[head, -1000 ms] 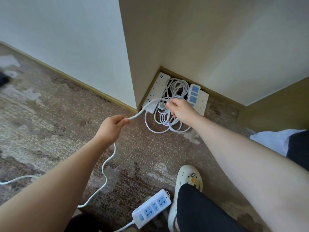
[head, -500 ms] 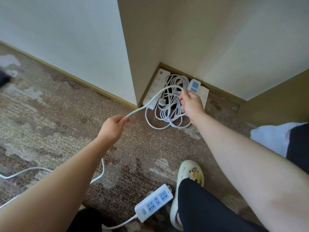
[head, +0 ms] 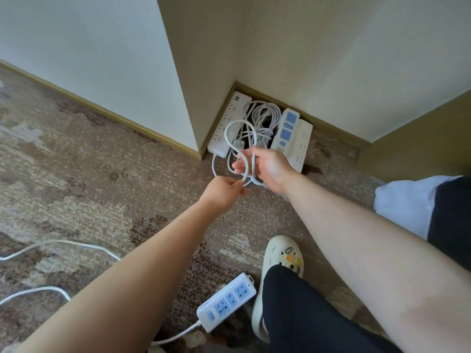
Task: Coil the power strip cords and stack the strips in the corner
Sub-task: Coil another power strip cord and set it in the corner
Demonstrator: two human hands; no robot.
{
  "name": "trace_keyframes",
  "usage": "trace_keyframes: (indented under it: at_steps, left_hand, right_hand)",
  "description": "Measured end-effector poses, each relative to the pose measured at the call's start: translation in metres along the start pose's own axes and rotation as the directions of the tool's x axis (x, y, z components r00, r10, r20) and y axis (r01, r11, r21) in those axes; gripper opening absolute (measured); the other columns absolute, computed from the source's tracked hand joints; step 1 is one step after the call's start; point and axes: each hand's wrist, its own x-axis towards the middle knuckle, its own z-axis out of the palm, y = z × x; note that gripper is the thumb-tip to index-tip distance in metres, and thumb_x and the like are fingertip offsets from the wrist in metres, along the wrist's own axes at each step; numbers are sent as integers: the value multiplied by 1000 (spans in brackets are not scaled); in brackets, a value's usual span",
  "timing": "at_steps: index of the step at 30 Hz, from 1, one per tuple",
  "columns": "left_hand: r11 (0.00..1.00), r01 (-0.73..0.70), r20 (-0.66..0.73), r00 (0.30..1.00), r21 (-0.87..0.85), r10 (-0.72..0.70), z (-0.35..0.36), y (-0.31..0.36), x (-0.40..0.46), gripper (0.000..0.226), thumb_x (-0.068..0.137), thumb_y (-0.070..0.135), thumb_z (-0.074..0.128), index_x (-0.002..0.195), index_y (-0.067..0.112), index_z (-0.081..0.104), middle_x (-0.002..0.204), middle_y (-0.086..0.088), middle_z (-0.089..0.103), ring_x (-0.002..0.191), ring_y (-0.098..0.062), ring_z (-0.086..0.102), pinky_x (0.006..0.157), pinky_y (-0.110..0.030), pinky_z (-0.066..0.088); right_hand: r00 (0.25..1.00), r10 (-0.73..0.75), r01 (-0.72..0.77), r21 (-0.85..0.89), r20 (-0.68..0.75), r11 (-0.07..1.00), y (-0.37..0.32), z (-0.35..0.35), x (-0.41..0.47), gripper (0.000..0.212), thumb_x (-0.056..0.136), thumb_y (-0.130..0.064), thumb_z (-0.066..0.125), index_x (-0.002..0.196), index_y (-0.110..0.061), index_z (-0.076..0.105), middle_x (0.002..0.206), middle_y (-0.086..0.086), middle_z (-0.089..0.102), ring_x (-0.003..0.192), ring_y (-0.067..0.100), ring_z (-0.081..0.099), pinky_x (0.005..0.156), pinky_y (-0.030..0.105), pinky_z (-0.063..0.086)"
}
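Head view: one camera looking down at a carpeted floor where two walls meet in a corner
Left hand [head: 224,191]: fingers curled shut, thumb and fingertips pinching the white cord [head: 244,159] at the low end of its loop
Right hand [head: 265,165]: palm turned up and partly spread, fingers extended toward the left, with two strands of the cord lying across the palm; the thumb sits over them, a loose hold rather than a fist
Cord loop: rises from both hands in a tall oval that stands over the pile in the corner
Cord on the floor: slack white lengths lie on the carpet at lower left, well apart from the corner
Blue-faced strip by the foot [head: 226,301]: lies flat on the carpet just beside the cream clog [head: 283,258], its cord leaving at the lower left end
Corner pile: a long white strip [head: 229,123] lies along the left wall; a blue-faced strip [head: 286,129] rests on another white strip [head: 302,146] to the right
Between them: a bundle of coiled white cords [head: 262,115] on the floor, reaching back to the baseboard
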Motion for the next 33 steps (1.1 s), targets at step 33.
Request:
trace_keyframes:
  at_steps: [33]
  left_hand:
    - [917, -154, 136, 984, 367, 111, -30, -96, 0, 25, 100, 46, 40, 97, 33, 62, 68, 2, 63, 46, -7, 45, 47, -25, 41]
  right_hand:
    - [882, -251, 202, -160, -398, 966, -13, -32, 21, 29, 107, -22, 37, 86, -15, 54, 70, -3, 44, 49, 7, 31, 44, 23, 27]
